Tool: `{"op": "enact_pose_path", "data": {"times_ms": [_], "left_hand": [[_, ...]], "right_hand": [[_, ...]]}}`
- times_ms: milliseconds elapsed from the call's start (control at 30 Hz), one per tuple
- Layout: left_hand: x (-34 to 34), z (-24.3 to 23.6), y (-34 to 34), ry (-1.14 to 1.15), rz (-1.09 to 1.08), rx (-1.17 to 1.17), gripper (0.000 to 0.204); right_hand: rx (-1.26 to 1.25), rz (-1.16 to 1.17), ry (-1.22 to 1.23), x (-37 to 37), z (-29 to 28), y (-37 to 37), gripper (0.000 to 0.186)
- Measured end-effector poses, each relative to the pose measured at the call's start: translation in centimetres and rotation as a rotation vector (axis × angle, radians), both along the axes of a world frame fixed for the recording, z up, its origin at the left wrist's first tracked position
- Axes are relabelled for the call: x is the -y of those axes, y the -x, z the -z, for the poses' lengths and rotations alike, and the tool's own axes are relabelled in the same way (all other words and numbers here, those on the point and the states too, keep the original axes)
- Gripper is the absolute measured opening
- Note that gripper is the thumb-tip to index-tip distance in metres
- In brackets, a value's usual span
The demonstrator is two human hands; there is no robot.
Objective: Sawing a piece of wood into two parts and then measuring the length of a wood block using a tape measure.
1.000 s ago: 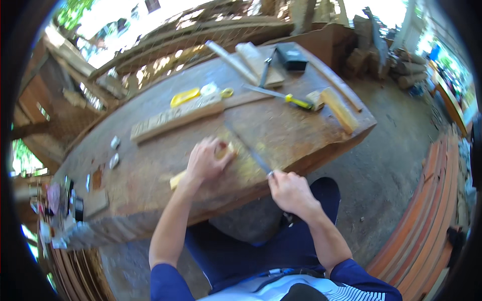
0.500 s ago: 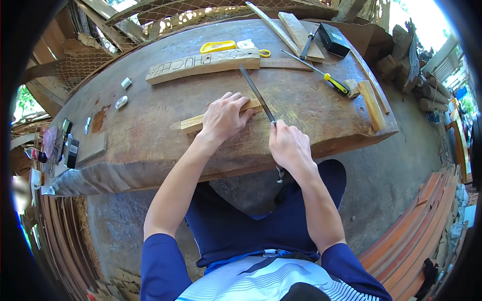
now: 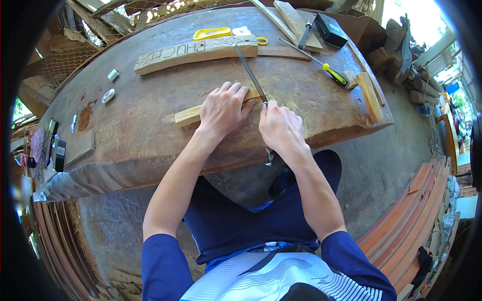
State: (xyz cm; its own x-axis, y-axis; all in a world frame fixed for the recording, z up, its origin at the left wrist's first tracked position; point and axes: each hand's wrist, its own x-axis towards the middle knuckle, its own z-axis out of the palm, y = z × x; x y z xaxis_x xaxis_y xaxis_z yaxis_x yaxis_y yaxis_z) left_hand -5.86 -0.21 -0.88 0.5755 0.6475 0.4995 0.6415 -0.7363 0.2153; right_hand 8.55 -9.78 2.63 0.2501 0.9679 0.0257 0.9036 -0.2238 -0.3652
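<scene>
My left hand [image 3: 224,108] presses flat on a small pale wooden block [image 3: 187,116] lying on the big wooden slab table [image 3: 145,145]. My right hand [image 3: 279,129] grips the handle end of a long metal file [image 3: 249,71]. The file's blade runs away from me, past the block's right end, toward a long carved plank [image 3: 193,52]. The handle's tip sticks out below my right palm. The two hands sit side by side, almost touching.
A yellow tool [image 3: 213,33], a yellow-handled screwdriver [image 3: 321,62], a black box [image 3: 330,28] and loose wood strips [image 3: 369,96] lie at the far side and right. Small items sit on the left end [image 3: 55,150]. Stacked planks [image 3: 416,210] rest on the ground at right.
My right hand has pushed forward along the file, closing up beside my left hand. The view has shifted nearer to the block. My left hand stays on the block.
</scene>
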Motion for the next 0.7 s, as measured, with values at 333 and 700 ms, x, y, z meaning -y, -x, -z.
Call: {"op": "enact_pose_path", "data": {"times_ms": [333,700], "left_hand": [[-0.1,-0.3,-0.7,-0.011,-0.007,-0.020,0.037],[0.1,0.0,-0.8,0.012,0.001,-0.008,0.034]], "right_hand": [[-0.008,0.005,0.011,-1.3,-0.4,0.0,0.029],[-0.004,-0.004,0.071,-1.9,0.5,-0.2,0.025]]}}
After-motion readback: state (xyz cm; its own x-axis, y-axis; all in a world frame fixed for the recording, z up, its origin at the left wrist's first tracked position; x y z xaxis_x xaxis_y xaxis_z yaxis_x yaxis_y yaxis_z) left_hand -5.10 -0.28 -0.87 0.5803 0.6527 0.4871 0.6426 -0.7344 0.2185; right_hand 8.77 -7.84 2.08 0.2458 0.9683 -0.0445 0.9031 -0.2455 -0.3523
